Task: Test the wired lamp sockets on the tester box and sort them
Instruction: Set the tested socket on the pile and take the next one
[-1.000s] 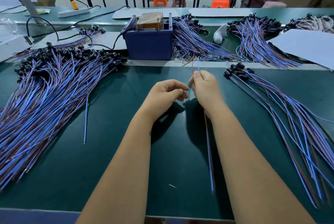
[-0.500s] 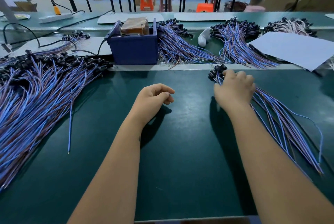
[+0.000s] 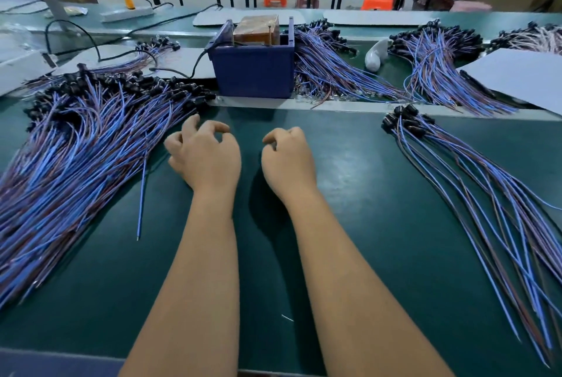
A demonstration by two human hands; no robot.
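Since a moment ago, right hand (image 3: pixel 287 160) has left the right bundle (image 3: pixel 474 194) and sits mid-mat, loosely curled, empty. Left hand (image 3: pixel 206 157), fingers spread and relaxed, holds nothing beside the left pile (image 3: pixel 76 157). Tester box (image 3: pixel 254 68) stands beyond both.

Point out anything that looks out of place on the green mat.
One blue wire sticks out alone from the big left pile, lying straight on the mat. A tiny pale scrap lies between the forearms.
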